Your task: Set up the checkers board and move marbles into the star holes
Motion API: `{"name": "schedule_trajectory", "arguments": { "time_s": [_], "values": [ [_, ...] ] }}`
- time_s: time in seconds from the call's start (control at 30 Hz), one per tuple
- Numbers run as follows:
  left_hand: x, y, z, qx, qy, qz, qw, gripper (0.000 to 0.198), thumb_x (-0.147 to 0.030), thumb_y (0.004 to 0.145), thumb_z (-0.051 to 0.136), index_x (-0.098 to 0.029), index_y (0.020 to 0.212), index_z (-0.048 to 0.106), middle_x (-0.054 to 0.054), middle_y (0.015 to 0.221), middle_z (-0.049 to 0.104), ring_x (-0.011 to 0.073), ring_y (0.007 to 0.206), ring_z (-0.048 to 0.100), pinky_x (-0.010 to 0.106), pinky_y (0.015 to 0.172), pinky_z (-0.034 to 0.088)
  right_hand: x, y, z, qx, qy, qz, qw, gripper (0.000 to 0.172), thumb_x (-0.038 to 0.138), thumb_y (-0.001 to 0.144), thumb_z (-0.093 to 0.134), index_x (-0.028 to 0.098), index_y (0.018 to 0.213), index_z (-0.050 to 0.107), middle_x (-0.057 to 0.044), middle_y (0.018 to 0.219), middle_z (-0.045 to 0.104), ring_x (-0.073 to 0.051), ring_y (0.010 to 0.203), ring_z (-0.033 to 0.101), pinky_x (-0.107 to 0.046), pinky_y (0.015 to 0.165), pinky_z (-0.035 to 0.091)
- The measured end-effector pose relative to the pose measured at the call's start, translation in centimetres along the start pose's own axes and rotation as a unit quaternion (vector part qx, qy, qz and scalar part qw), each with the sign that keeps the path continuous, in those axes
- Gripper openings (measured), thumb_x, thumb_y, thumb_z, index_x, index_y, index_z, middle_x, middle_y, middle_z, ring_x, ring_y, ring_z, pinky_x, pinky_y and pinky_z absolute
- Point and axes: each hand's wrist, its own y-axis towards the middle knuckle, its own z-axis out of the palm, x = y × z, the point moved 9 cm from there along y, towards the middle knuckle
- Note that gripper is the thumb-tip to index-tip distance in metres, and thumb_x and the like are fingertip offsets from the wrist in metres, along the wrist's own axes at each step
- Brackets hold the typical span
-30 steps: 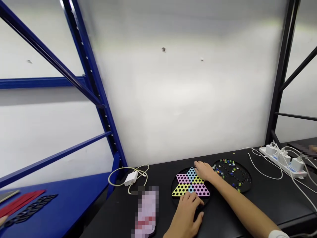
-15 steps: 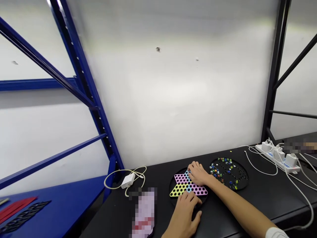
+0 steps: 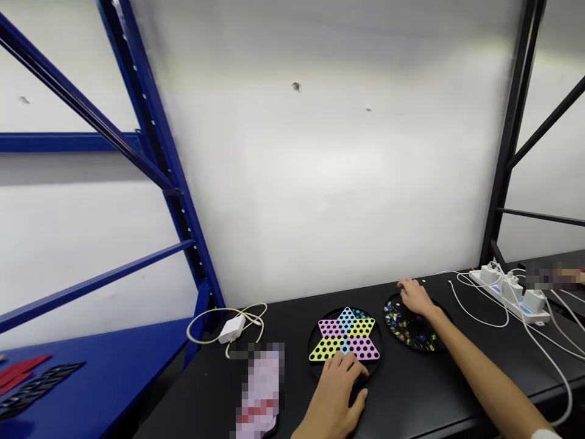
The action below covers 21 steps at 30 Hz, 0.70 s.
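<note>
We see our left hand (image 3: 336,390) lying on the near edge of the Chinese checkers board (image 3: 346,338), with fingers spread and pinching nothing. Our right hand (image 3: 415,299) curls over the round black tray (image 3: 388,305) of coloured glass marbles (image 3: 404,332), just beside the board; we cannot tell if it pinches 1 marble.

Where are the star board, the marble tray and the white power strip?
Star board (image 3: 346,334): head view, on its centre.
Marble tray (image 3: 408,335): head view, on its lower part.
White power strip (image 3: 505,297): head view, on its middle.

Checkers board (image 3: 346,336) on bench (image 3: 292,320); marble tray (image 3: 406,332) right of it; power strip (image 3: 509,300) farther right; charger (image 3: 231,330) left.
</note>
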Motion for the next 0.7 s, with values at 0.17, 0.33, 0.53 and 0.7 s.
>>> {"name": "schedule_trajectory", "arguments": {
  "time_s": [0.17, 0.33, 0.53, 0.7],
  "values": [
    [0.1, 0.0, 0.1, -0.016, 0.008, 0.010, 1.000, 0.019, -0.019, 0.085, 0.057, -0.026, 0.102, 0.058, 0.001, 0.110, 0.060, 0.0211, 0.103, 0.050, 0.036, 0.095, 0.038, -9.0, -0.2, 0.4, 0.003, 0.080, 0.025, 0.996, 0.029, 0.016, 0.086, 0.042, 0.018, 0.104, 0.065, -0.009, 0.112, 0.067, -0.022, 0.105, 0.060, -0.031, 0.090, 0.043],
    [0.2, 0.0, 0.1, -0.019, 0.013, 0.005, 1.000, 0.019, -0.018, 0.085, 0.058, -0.027, 0.101, 0.058, 0.000, 0.108, 0.060, 0.0205, 0.102, 0.051, 0.035, 0.094, 0.039, -10.5, -1.6, 0.3, -0.039, 0.158, 0.011, 0.987, 0.029, 0.025, 0.082, 0.045, 0.019, 0.094, 0.070, -0.008, 0.101, 0.071, -0.022, 0.092, 0.065, -0.031, 0.082, 0.046],
    [0.1, 0.0, 0.0, -0.019, 0.015, 0.005, 1.000, 0.020, -0.017, 0.084, 0.057, -0.026, 0.102, 0.058, 0.001, 0.108, 0.060, 0.0212, 0.102, 0.051, 0.036, 0.094, 0.039, -6.1, -3.9, -1.6, -0.032, 0.208, -0.029, 0.977, 0.030, 0.039, 0.083, 0.048, 0.018, 0.083, 0.070, -0.005, 0.076, 0.069, -0.020, 0.068, 0.059, -0.031, 0.067, 0.045],
    [0.1, 0.1, 0.1, -0.019, 0.015, 0.009, 1.000, 0.019, -0.018, 0.084, 0.057, -0.026, 0.101, 0.058, 0.001, 0.108, 0.060, 0.0211, 0.102, 0.050, 0.036, 0.094, 0.039, -1.6, -6.1, -1.6, -0.008, 0.225, -0.071, 0.972, 0.025, 0.034, 0.082, 0.052, 0.018, 0.080, 0.071, -0.005, 0.080, 0.070, -0.018, 0.068, 0.057, -0.030, 0.067, 0.044]
  ]
}}
